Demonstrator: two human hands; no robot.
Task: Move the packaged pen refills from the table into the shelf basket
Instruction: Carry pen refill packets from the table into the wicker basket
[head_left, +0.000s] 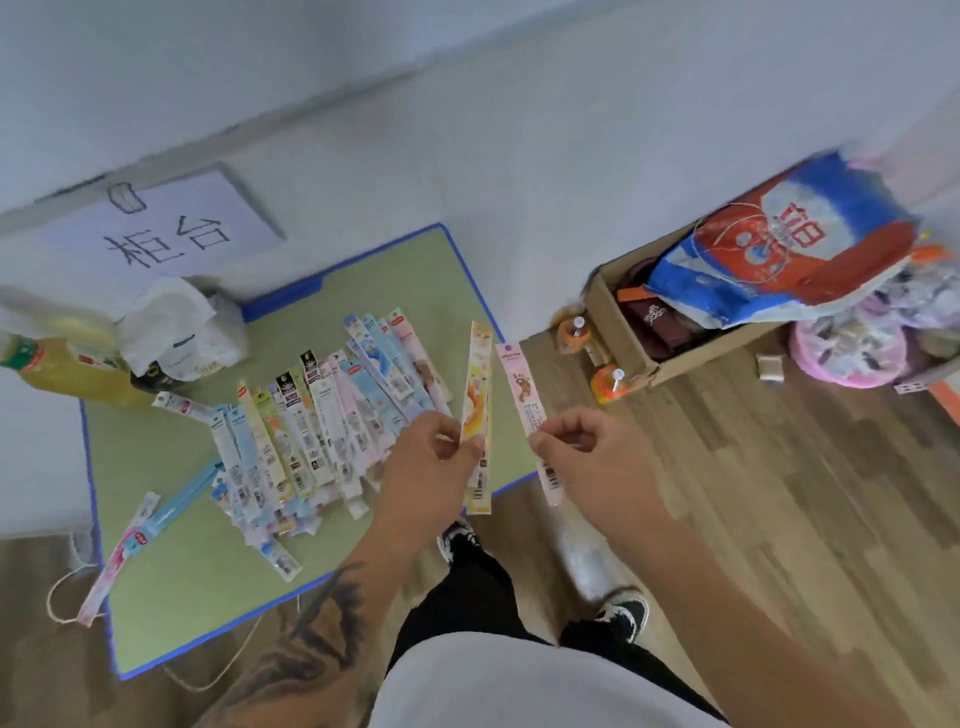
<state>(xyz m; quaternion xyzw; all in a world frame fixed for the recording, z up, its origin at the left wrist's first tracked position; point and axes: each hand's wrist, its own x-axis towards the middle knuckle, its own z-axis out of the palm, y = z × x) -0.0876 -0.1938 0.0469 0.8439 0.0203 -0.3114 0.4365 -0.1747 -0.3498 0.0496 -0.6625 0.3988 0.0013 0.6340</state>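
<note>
Fingers (447, 434) of the left hand (426, 457) are pinching a long yellow-orange packaged refill strip (479, 395), while the right hand (587, 457) is pinching a long pink one (522, 387), both held upright just past the right edge of the green blue-edged desk (171, 571). Many more flat packaged refills (311, 421) are lying fanned on the desk. No shelf basket is showing. Stacking both strips into one hand would probably be freeing the other for gathering more.

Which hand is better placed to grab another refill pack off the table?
Left, probably: the left hand, pinching a yellow pack, hangs beside the spread packs; the right hand with its pink pack is past the table edge.
</note>
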